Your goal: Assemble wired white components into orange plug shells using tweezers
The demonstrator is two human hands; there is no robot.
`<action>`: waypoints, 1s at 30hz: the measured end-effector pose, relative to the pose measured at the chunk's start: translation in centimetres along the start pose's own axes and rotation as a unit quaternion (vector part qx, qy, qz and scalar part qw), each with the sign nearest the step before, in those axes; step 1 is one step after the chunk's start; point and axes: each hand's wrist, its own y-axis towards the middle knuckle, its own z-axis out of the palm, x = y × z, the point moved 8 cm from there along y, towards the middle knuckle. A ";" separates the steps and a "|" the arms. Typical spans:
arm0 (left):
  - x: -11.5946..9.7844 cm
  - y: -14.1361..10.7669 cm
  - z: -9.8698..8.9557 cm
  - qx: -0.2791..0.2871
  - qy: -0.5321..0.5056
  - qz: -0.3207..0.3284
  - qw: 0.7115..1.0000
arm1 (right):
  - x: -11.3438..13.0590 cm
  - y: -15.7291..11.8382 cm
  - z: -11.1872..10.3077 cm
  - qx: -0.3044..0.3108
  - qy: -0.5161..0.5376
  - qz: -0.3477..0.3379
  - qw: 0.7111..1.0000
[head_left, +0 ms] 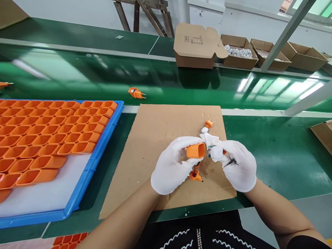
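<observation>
Shell (195,151), one, orange and open-ended, is held in the left hand (171,166) above the cardboard sheet (145,138), right of its middle. One small board (210,149) is at the right hand's (240,166) fingertips, just beside the shell's open end. One white strip (209,139) extends between the hands on their far side. One thin metal thing (230,162), perhaps tweezers, shows against the right palm. Two orange plug pieces are over the sheet: a far plug (208,123) beyond the hands and a near plug (195,175) below the left fingertips.

Both hands wear white gloves and face each other, forearms reaching in from the near side. The left is clamped on the shell, fingers over it and thumb below; the right is pinched closed on the board. The fingertips of the two hands are near each other.

Cardboard shows between the left hand and the sheet's left edge; the right hand overlaps the right edge. Left of the sheet, one blue tray (119,119) bears dozens of packed tray shells (85,137). Right of it, green tabletop (275,152) extends to one box flap (323,135). Beyond it, one belt plug (136,93) lies on the green belt (103,79); farther back are one lidded carton (194,43) and several open cartons (240,62).
</observation>
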 end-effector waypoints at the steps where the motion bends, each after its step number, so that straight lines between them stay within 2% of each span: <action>1: -0.1 0.0 -0.1 -0.002 0.004 -0.005 1.000 | 0.3 0.0 -0.3 -0.013 -0.007 -0.010 1.000; 5: 0.0 -0.1 -0.1 0.008 -0.049 -0.010 0.999 | 1.1 0.2 -0.8 -0.032 -0.043 -0.031 0.998; 10: 0.3 -0.3 0.2 0.027 -0.128 -0.015 0.991 | 1.1 0.1 -0.7 -0.028 -0.037 -0.034 0.998; 15: 0.1 -0.1 0.2 0.020 -0.078 -0.010 0.997 | 1.3 -0.1 -0.2 0.001 -0.058 -0.036 0.998; 19: -0.2 -0.2 0.3 0.021 -0.052 0.007 0.998 | 1.6 -0.2 -0.2 -0.004 -0.095 -0.047 0.994; 24: 0.4 -0.6 0.4 0.031 -0.011 -0.019 0.999 | 1.4 -0.3 -0.3 -0.023 -0.125 -0.054 0.990; 30: 0.7 -0.8 0.4 0.031 0.007 -0.012 0.999 | 1.7 -0.2 0.1 0.002 -0.199 -0.068 0.978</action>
